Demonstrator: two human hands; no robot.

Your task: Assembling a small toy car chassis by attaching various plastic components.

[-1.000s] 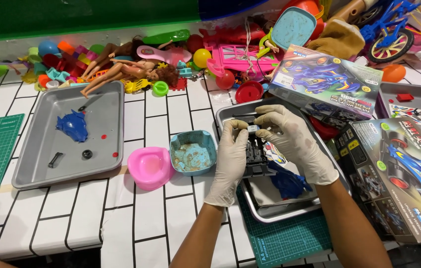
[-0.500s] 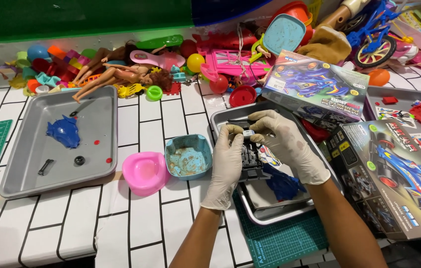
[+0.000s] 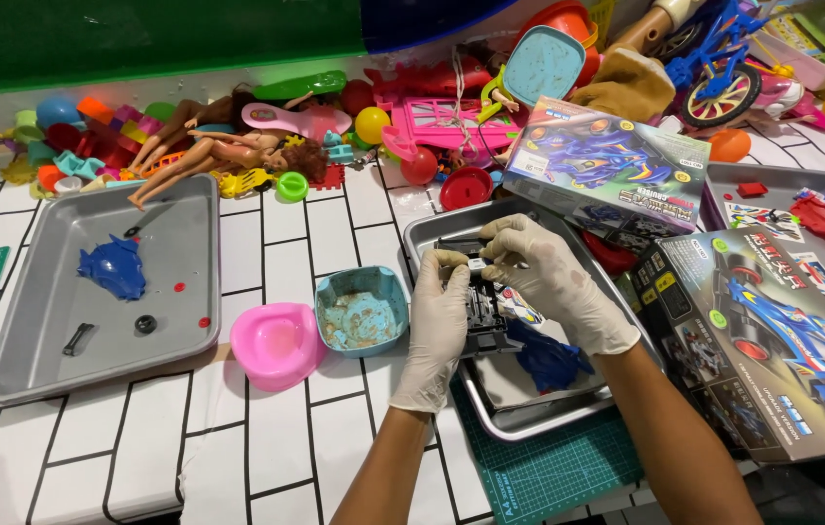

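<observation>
- Left hand (image 3: 440, 316) and right hand (image 3: 550, 277), both gloved, are closed around a black toy car chassis (image 3: 481, 309), held over the metal tray (image 3: 422, 238) at the worktop's centre
- Right fingertips pinch a small part at the chassis's 12 o'clock end
- Judging by this, assembly looks partway: the blue body shell (image 3: 549, 358) lies unfitted in the tray at 4 o'clock
- At 9 o'clock a grey tray (image 3: 189, 209) holds another blue shell (image 3: 114, 267) and loose bits
</observation>
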